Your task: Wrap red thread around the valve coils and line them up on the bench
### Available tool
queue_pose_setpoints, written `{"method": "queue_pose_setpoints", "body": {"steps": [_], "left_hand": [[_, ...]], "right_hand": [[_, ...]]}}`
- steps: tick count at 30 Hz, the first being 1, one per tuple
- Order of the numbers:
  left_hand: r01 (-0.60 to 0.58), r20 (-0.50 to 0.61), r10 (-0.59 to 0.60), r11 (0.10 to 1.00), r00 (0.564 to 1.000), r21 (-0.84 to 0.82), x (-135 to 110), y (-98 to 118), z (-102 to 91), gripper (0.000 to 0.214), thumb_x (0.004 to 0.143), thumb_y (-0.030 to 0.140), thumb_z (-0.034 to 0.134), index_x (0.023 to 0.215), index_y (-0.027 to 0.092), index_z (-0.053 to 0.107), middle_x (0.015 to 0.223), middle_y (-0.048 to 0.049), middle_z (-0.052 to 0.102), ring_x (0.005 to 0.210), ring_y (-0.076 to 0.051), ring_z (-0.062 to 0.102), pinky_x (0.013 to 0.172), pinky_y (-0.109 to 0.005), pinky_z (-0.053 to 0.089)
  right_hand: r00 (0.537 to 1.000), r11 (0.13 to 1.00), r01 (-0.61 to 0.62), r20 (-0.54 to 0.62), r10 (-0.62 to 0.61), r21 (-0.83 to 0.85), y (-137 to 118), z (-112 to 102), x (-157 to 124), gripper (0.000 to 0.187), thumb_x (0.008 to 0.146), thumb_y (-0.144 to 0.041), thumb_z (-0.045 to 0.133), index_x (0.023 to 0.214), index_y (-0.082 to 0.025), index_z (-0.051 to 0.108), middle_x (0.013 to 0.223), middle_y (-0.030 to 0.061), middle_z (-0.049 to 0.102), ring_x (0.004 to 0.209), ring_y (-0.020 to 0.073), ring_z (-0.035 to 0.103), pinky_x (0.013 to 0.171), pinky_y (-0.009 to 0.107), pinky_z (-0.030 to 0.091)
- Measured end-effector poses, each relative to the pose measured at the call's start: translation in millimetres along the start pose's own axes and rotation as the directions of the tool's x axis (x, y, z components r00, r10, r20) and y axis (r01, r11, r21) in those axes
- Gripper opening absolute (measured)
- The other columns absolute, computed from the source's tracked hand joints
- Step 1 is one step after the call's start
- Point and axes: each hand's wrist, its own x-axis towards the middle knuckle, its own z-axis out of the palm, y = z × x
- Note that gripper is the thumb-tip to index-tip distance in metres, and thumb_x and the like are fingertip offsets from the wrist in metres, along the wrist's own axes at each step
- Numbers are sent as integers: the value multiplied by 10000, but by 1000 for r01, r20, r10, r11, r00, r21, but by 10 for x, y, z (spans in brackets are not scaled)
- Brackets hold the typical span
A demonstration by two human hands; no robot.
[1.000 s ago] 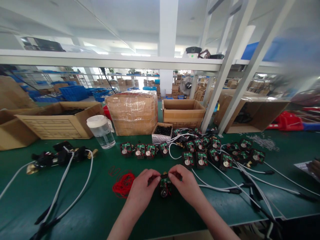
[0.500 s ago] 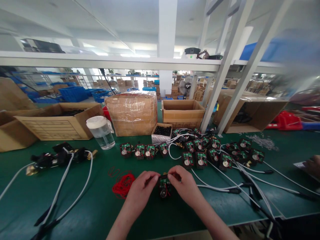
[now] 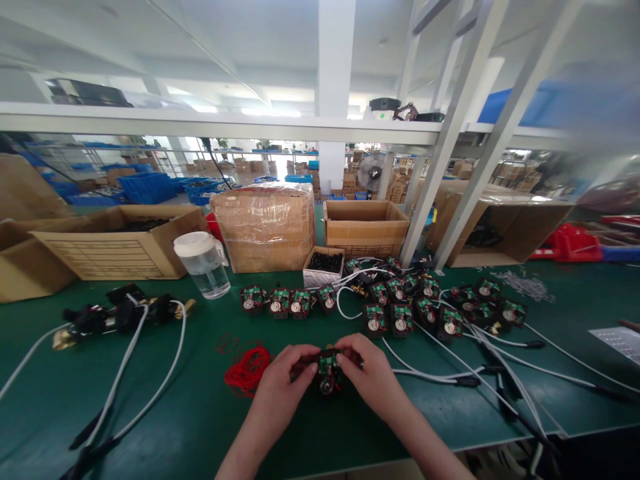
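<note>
My left hand (image 3: 283, 385) and my right hand (image 3: 367, 375) meet over a small black module with a green circuit board (image 3: 327, 375), low in the middle of the green table (image 3: 175, 427). Both hands are closed on it, fingertips pinching at its top edge. A bundle of thin red wire (image 3: 245, 369) lies just left of my left hand. Behind the hands, a row of like modules (image 3: 287, 300) stands on the table, and several more modules with white cables (image 3: 430, 307) spread to the right.
A clear plastic jar with a white lid (image 3: 203, 263) stands at back left. Cardboard boxes (image 3: 117, 243) and a wrapped carton (image 3: 265, 225) line the rear. A small box of black parts (image 3: 324, 265) sits mid-table. Black and brass fittings with white cables (image 3: 117, 317) lie left.
My fingers have drawn closer together over the module's top. The other person's hand at the far right edge has withdrawn from view.
</note>
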Motion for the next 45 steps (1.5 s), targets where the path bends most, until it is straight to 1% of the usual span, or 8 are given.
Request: {"method": "queue_pose_setpoints", "body": {"steps": [6,10,16,19,25,31,37,45], "left_hand": [[-22,8,22,999,1000,27,-48,-32,7,314,833,229,577,1124,242,695,1081,-46,715,954,-201,689,924,-386,561],[-10,13,10,1000,1000,-2,-74,-109,40,402,794,195,581,1185,236,666,1100,-48,723,949,-195,703,931,-381,576],[48,46,-42,990,998,-131,-123,-161,110,483,767,188,591,1248,223,619,1138,-64,733,1003,-211,711,943,-386,573],[76,66,-64,978,996,-195,-148,-126,134,501,755,200,604,1256,209,592,1120,-70,737,998,-220,717,927,-388,573],[76,69,-61,970,996,-231,-164,-84,172,525,734,142,587,1253,213,546,1061,-57,735,982,-218,719,935,-388,558],[88,37,-81,966,996,-244,-168,-70,229,549,705,114,587,1244,204,528,1068,-59,729,968,-214,719,933,-380,553],[80,-24,-89,965,996,-249,-168,-123,303,567,686,121,609,1244,204,548,1087,-61,733,982,-228,718,959,-403,542],[57,-126,-87,972,988,-229,-190,-217,421,576,672,128,623,1240,199,562,1132,-78,719,993,-246,709,960,-437,535]], "right_hand": [[1000,1000,29,5,-29,-5,22,-1,-78,267,896,-125,529,1103,-219,669,931,27,618,825,183,603,755,307,493],[1000,1000,17,12,-17,21,83,23,-161,384,860,-98,535,1202,-239,638,913,15,621,794,181,604,729,306,502],[998,997,-38,45,35,60,189,96,-282,593,781,-46,547,1332,-263,563,937,7,625,759,171,602,712,301,514],[998,998,-43,50,41,48,202,117,-295,630,764,-36,557,1350,-267,546,959,13,622,774,179,602,711,304,518],[998,999,-42,52,41,22,169,117,-294,656,770,-27,552,1375,-277,509,988,16,600,812,185,590,747,317,519],[998,999,-37,55,38,-6,166,140,-330,738,737,-15,564,1417,-281,458,1112,44,574,870,195,583,807,355,518],[997,997,-71,31,72,-16,161,208,-351,754,727,-19,565,1429,-270,448,1139,56,549,891,201,582,816,351,529],[996,996,-94,-3,94,14,213,298,-409,804,714,-26,534,1464,-286,412,1233,66,509,1017,222,584,943,376,511]]}}
